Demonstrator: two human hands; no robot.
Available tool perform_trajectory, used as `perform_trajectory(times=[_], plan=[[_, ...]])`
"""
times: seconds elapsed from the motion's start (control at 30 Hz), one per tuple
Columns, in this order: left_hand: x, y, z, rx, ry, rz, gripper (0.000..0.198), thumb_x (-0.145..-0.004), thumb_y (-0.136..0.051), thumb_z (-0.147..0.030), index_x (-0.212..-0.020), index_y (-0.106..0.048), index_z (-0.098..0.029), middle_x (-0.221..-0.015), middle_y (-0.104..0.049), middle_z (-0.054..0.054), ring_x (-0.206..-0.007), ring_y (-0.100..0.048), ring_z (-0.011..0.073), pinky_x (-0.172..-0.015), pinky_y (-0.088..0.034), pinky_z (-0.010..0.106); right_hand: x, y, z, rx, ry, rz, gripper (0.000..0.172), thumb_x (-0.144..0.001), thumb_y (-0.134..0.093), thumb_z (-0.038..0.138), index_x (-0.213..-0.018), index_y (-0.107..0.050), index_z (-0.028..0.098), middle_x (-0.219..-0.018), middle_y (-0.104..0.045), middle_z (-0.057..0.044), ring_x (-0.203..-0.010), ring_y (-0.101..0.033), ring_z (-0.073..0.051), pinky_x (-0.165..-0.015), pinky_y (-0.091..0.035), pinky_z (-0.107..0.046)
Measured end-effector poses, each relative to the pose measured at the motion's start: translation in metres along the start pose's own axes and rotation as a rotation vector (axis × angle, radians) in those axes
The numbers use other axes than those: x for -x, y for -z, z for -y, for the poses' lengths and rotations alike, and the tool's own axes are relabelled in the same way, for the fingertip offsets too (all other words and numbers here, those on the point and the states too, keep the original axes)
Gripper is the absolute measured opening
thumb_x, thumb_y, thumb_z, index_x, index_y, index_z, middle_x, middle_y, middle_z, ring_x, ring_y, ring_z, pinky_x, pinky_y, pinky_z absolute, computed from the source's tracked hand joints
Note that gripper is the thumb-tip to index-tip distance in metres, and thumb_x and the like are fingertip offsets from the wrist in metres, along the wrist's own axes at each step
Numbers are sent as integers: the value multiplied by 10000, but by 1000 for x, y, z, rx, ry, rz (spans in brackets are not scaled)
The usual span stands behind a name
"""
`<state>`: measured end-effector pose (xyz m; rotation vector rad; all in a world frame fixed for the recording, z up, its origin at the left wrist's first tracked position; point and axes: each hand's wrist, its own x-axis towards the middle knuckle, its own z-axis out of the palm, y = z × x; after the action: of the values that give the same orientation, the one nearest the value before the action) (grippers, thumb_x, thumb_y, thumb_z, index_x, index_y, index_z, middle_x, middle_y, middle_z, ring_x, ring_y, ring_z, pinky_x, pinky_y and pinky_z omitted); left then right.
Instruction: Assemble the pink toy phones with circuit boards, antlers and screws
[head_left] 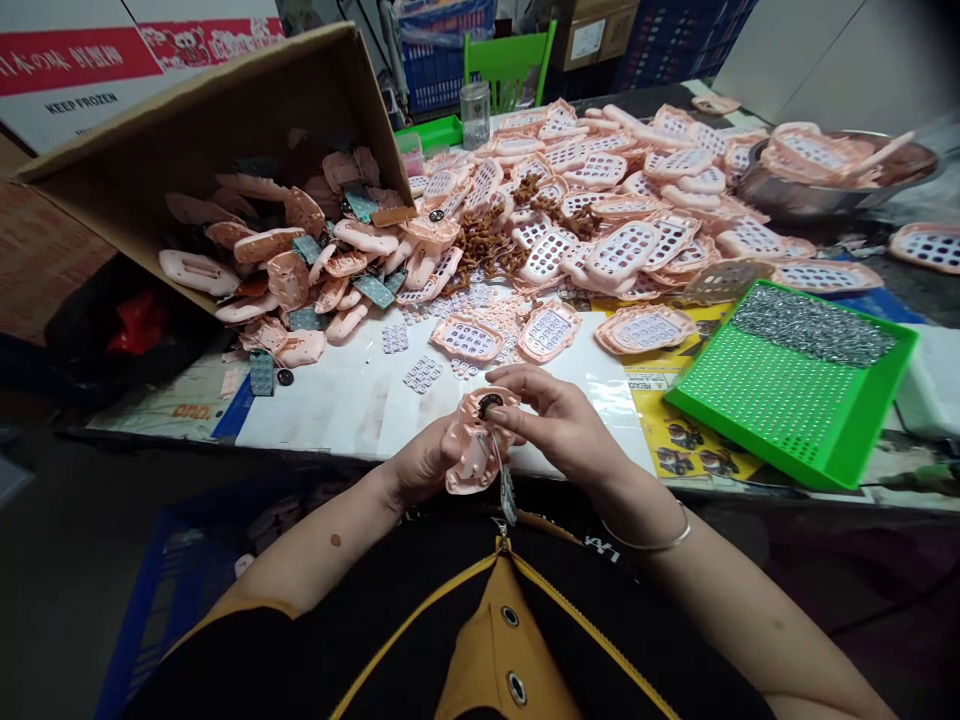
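A pink piece (471, 450) is gripped by the left hand (420, 462) just above the tabletop (322, 420), a dark button (491, 405) pinched onto it by the right hand (559, 420); a heap of pieces (622, 245) is left at 12 o'clock, a green tray (780, 400) at 3 o'clock.

We identify a tilted cardboard carton (202, 130) at the left of the bench, its open end facing the work area. Behind it stands a white carton (112, 70) printed KEEP FROZEN. At the right we find a green perforated tray (750, 440) bearing a band of loose metal fittings, resting on a yellow printed sheet (675, 440). Beyond it sits a steel basin (765, 195). At the far edge we note a glass jar (475, 115), a shallow green tray (431, 130), a green chair (510, 65) and blue plastic crates (442, 70).
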<state>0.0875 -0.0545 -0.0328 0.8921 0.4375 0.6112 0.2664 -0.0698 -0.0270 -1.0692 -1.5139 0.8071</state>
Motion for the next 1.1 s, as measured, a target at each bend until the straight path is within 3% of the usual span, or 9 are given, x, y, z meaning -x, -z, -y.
perform_trajectory(times=[0.07,0.17,0.27,0.47,0.6,0.73,0.83,0.97,1.1], plan=[[-1,-2,-4,-61,36,-55,810,-601,-787,-677,-1225,-649,-179,-900,-692,81,-793,-647,184,-746,-490,286,-1,2,1,-70,-44,27,225,-815,-724,432,-847,-679,213,-1012,-694,-67,-972,-662,-211,-874,-539,-400],[-3,-4,-10,-166,33,-186,529,-733,-790,-488,-1149,-707,-173,-983,-719,88,-888,-664,200,-838,-480,306,-2,3,4,-25,-45,-44,209,-791,-748,402,-833,-675,211,-980,-697,-64,-953,-654,-209,-882,-527,-396],[-5,-9,-18,-199,5,-219,372,-704,-822,-309,-1040,-745,-170,-870,-725,49,-781,-654,168,-785,-479,283,-3,1,7,-48,-64,-33,226,-796,-736,419,-845,-675,207,-906,-701,-55,-875,-655,-199,-828,-539,-376],[-10,-19,-23,-156,-11,-260,288,-616,-852,-253,-857,-763,-124,-766,-716,45,-693,-638,146,-716,-485,258,-4,-1,5,-162,-106,90,310,-831,-687,510,-920,-683,213,-883,-704,-52,-846,-669,-189,-791,-556,-348],[-13,-13,-28,-50,-75,-365,311,-661,-824,-246,-932,-731,-124,-840,-734,62,-727,-665,162,-759,-505,288,7,6,-9,-319,-84,248,651,-808,-653,634,-1329,-523,266,-1246,-660,-127,-1106,-670,-236,-933,-553,-407],[-15,-7,-42,-3,-153,-530,320,-647,-833,-244,-916,-705,-125,-802,-729,41,-708,-663,157,-761,-503,290,30,8,-27,-31,-88,392,1098,-682,-812,559,-1553,-210,269,-1390,-564,-183,-1244,-607,-307,-993,-526,-479],[-16,-4,-45,19,-170,-598,347,-598,-856,-236,-884,-699,-118,-772,-719,26,-690,-651,146,-746,-493,280,43,1,-31,204,-18,286,946,-816,-733,386,-1566,-171,259,-1346,-597,-185,-1177,-649,-288,-940,-561,-460],[-18,4,-36,-6,-182,-625,372,-581,-864,-259,-880,-692,-120,-763,-713,14,-675,-641,137,-726,-482,272,42,-1,-18,282,146,190,577,-924,-531,242,-1484,-393,227,-1228,-671,-161,-1074,-682,-243,-906,-575,-409],[-16,13,-27,-28,-161,-642,362,-564,-865,-248,-851,-679,-128,-726,-709,9,-627,-631,133,-681,-480,265,35,13,2,35,-163,332,346,-923,-561,370,-1199,-687,204,-896,-727,-85,-704,-666,-161,-665,-578,-292]])
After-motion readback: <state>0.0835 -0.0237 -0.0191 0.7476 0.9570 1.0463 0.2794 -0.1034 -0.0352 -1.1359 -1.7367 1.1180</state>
